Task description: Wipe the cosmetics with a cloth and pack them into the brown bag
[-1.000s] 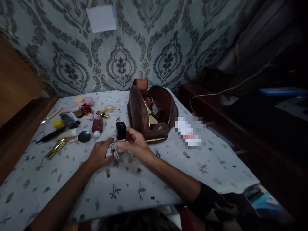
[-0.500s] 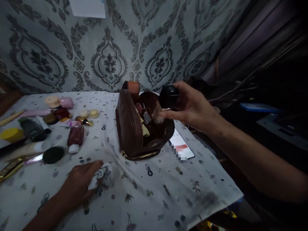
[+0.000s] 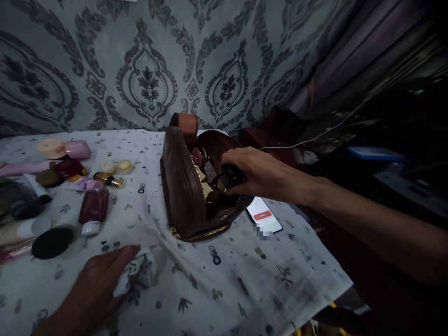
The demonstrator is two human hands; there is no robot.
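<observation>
A brown zip bag (image 3: 184, 184) stands open on the table, with its gold zipper parted. My right hand (image 3: 261, 171) is inside its mouth, closed around a black-capped bottle (image 3: 233, 177); the bottle's lower part is hard to see in the dark. Beside it in the bag lie a glittery item (image 3: 210, 171), a round pinkish item (image 3: 199, 156) and yellowish pieces (image 3: 206, 190). To the left of the bag, my left hand (image 3: 98, 275) rests low on the table, closed on a crumpled white patterned cloth (image 3: 142, 268). Whether that cloth is a bunch of the tablecloth cannot be made out.
Cosmetics spread over the left side: a dark red bottle (image 3: 94, 207), a gold lipstick tube (image 3: 108, 179), a round dark compact (image 3: 54, 241) and several tubes. A lit phone (image 3: 264, 214) lies right of the bag. The tablecloth's edge (image 3: 327, 270) drops off at the right.
My right hand has lowered the black-capped bottle from above the bag's right rim down into its opening. My left hand keeps its hold on the cloth. The view has shifted slightly.
</observation>
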